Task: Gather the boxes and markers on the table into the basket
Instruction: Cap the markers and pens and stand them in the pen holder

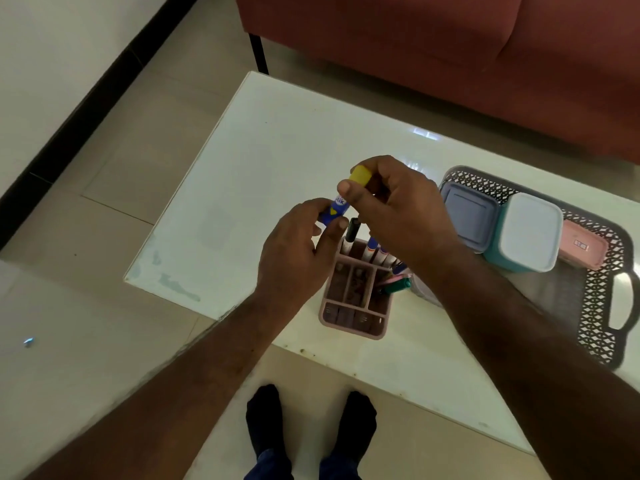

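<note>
Both my hands hold a blue glue stick (337, 206) with a yellow cap above the table. My left hand (298, 251) grips its blue body. My right hand (391, 209) pinches the yellow cap end. Just below stands a pink compartment organizer (356, 320) with several markers (372, 249) upright in its far cells and a green one (398, 285) leaning at its right. The dark lattice basket (595, 306) lies at the right, holding a grey-lidded box (469, 216), a teal box with a white lid (528, 232) and a pink box (583, 247).
The white table (277, 150) stands on a tiled floor, its near edge close to my feet in dark socks (311, 420). A red sofa (450, 46) runs along the table's far side.
</note>
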Tool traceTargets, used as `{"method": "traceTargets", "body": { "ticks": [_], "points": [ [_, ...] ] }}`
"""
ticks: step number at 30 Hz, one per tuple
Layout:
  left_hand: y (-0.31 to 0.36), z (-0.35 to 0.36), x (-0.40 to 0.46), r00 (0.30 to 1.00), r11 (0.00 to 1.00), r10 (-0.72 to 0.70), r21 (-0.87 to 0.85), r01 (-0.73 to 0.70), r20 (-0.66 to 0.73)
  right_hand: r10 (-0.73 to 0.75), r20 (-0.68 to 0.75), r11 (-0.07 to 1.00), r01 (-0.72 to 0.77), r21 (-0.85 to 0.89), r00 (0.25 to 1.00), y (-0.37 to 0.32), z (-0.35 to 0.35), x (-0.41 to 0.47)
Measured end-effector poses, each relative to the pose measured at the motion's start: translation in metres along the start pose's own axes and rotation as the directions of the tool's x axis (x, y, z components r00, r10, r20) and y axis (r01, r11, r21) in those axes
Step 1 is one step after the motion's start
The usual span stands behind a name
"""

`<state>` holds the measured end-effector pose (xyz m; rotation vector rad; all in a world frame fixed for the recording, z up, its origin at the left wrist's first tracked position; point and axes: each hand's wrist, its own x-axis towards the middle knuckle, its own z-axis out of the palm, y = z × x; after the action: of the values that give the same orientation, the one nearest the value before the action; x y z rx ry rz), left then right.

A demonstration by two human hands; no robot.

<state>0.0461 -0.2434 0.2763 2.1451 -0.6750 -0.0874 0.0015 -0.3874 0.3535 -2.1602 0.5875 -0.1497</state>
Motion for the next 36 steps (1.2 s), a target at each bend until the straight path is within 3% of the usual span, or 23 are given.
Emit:
{"method": "traceTargets", "body": {
  "ticks": [5, 10, 16, 27, 30, 33, 36],
  "points": [
    [-0.002, -0.007, -0.013, 0.997, 0.996, -0.078, -0.053, 0.077, -0.004, 0.088, 0.006, 0.995, -0.088, -0.037, 0.996, 0.01, -0.021, -0.034],
    [-0.011, -0.001, -0.028, 0.95, 0.965, -0.262, 0.055, 0.256, 0.172, 0.18, 0.166, 0.894, -0.091, -0.438, 0.97, 0.022, -0.013, -0.059],
    [-0.014, 0.008, -0.042, 0.918, 0.959, -0.28, 0.115, 0.257, 0.281, 0.274, 0.284, 0.778, -0.037, -0.628, 0.919, 0.029, 0.017, -0.054],
    [-0.012, 0.015, -0.04, 0.884, 0.954, -0.294, 0.167, 0.249, 0.364, 0.33, 0.275, 0.74, -0.066, -0.67, 0.903, 0.025, 0.02, -0.046],
    [-0.012, 0.015, -0.038, 0.878, 0.951, -0.301, 0.188, 0.246, 0.373, 0.219, 0.2, 0.791, -0.054, -0.61, 0.955, 0.025, 0.012, -0.051],
    [-0.009, 0.013, -0.032, 0.877, 0.95, -0.302, 0.193, 0.245, 0.373, 0.134, -0.021, 0.876, -0.129, -0.465, 0.991, 0.03, -0.005, -0.064],
    [-0.008, 0.01, -0.013, 0.89, 0.955, -0.287, 0.171, 0.24, 0.354, 0.257, -0.267, 0.918, -0.321, -0.232, 0.929, 0.047, -0.014, -0.088]
  ]
}}
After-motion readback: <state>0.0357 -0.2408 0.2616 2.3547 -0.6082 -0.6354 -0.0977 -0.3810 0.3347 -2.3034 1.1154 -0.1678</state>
